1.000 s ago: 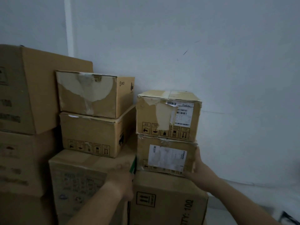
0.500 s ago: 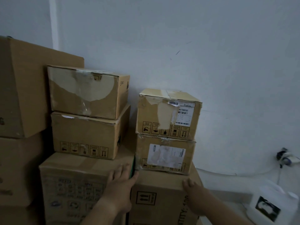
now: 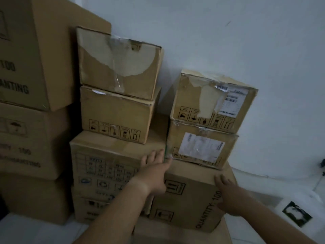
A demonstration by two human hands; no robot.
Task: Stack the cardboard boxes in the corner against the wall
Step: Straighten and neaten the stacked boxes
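Brown cardboard boxes stand stacked against the white wall. On the right, a small labelled box sits on a large box printed "QUANTITY: 100", and another small box with a torn label lies on top. My left hand rests flat, fingers spread, at the large box's upper left corner, touching the small labelled box's lower corner. My right hand presses flat against the large box's right front edge. Neither hand holds anything.
A middle stack of boxes and a taller left stack stand beside it. A white plastic jug stands on the tiled floor at the right. A cable hangs on the wall there.
Both hands came down from the small labelled box to the large box beneath it. The view has moved closer and tilted downward.
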